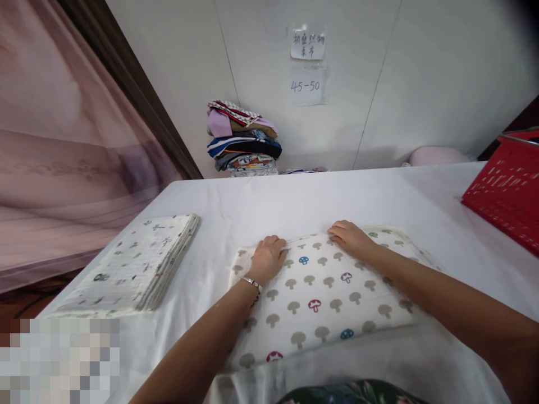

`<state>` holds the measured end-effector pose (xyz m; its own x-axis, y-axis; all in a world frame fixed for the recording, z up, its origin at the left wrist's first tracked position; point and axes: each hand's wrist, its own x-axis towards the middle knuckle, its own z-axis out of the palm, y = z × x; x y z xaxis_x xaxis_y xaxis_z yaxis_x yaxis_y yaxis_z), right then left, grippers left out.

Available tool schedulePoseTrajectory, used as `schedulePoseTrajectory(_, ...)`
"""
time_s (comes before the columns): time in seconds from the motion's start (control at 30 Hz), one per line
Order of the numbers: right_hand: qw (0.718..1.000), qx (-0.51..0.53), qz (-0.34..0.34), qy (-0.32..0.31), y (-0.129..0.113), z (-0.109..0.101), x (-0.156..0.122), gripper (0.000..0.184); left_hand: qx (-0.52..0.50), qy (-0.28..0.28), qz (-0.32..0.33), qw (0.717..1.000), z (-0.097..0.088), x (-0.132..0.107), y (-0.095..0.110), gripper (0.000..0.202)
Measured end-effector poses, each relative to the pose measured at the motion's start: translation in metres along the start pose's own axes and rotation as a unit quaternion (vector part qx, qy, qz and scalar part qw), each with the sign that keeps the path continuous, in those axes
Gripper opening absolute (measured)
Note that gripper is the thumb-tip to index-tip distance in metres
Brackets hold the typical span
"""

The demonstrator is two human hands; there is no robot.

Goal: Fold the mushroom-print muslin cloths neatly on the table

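A folded white cloth printed with small mushrooms (324, 297) lies on the white-covered table (303, 196) in front of me. My left hand (266, 258) rests at the cloth's far left edge with fingers curled over it, a thin bracelet on the wrist. My right hand (349, 237) presses on the far edge further right, fingers bent and closed on the fabric. Both forearms reach across the cloth from the near side.
A stack of folded white patterned cloths (138, 264) sits at the table's left. A pile of folded coloured clothes (242, 137) stands by the back wall. A red plastic basket (507, 188) is at the right edge. A pink curtain (63, 140) hangs left.
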<state>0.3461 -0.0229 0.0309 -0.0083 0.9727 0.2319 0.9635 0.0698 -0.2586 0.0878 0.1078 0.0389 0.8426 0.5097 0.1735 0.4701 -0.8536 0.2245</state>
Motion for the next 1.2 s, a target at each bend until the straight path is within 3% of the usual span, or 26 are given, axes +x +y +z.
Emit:
schedulePoseTrajectory(0.27,0.999,-0.006,-0.029,0.039,-0.003,0.001,-0.002,0.017,0.015,0.011,0.04,0.999,0.001,0.002,0.002,0.008)
schedulePoseTrajectory(0.57,0.996,-0.058,-0.051,0.052,-0.003,0.004,-0.004,0.021,0.047,0.011,0.079,0.996,0.004,-0.002,0.0,0.015)
schedulePoseTrajectory(0.7,0.997,-0.06,-0.04,0.018,-0.002,0.002,-0.003,0.022,0.028,-0.005,0.053,0.998,0.003,0.001,0.0,0.02)
schedulePoseTrajectory(0.93,0.999,-0.035,-0.005,0.008,-0.003,0.002,0.005,0.024,0.02,-0.036,-0.054,0.998,0.001,0.009,0.007,0.023)
schedulePoseTrajectory(1.2,1.0,0.004,0.017,0.004,0.0,0.004,0.006,0.026,0.024,-0.009,-0.055,0.998,0.001,0.007,0.01,0.02)
